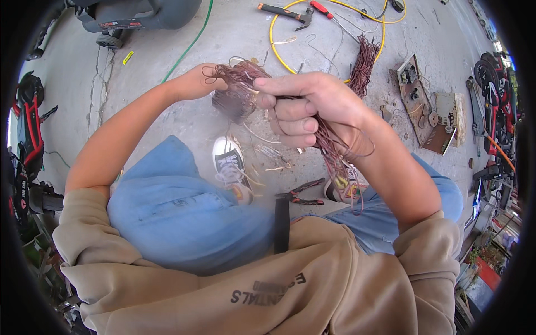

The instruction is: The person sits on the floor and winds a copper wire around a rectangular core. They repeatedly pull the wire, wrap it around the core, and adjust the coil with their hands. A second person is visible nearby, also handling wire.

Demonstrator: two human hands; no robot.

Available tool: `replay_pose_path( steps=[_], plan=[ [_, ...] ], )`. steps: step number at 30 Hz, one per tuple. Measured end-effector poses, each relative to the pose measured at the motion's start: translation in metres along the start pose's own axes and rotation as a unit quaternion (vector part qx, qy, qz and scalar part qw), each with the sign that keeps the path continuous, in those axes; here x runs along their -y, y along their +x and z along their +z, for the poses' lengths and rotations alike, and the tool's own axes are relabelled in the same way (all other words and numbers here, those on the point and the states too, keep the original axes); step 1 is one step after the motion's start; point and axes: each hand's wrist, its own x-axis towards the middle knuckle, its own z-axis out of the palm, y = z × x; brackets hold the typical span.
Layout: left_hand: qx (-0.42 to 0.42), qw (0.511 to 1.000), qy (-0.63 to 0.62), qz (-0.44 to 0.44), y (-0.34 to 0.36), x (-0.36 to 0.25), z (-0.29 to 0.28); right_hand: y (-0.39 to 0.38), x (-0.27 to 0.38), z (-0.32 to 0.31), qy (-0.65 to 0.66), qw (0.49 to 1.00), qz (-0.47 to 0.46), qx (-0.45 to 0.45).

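A tangled bundle of thin reddish-brown wire [241, 71] is held up in front of me. My left hand [202, 82] grips its left end, with fingertips partly hidden behind the strands; a hazy grey mass just below is too blurred to make out. My right hand [296, 109] is closed around the bundle, thumb along the top, and loops of wire [343, 162] hang down from it. Beneath, on the concrete between my shoes, lie loose light wire pieces [271, 162] and red-and-black pliers [301, 195].
Hammer [283, 14], red screwdriver [326, 12], yellow hose [272, 33], another wire bundle [364, 64] and green hose [190, 47] lie ahead. Opened metal housings [416, 100] sit right. Red-and-black equipment [30, 123] lines both sides; grey machine [139, 14] stands at top left.
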Motion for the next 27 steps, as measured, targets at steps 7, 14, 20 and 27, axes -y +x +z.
replay_pose_path(
  steps=[7,14,20,27],
  plan=[
    [-0.012,1.0,-0.008,0.017,-0.008,-0.004,-0.02,0.032,0.072,0.027,-0.269,0.963,0.002,-0.024],
    [0.032,0.997,0.053,0.048,0.005,0.018,-0.045,0.044,0.076,0.021,-0.219,0.975,0.017,0.03],
    [0.061,0.992,-0.106,0.03,-0.003,-0.004,-0.039,0.013,0.06,0.002,-0.207,0.976,-0.015,-0.068],
    [-0.001,0.928,-0.369,-0.045,0.007,0.001,-0.018,-0.009,0.02,-0.008,-0.448,0.888,-0.001,-0.105]
  ],
)
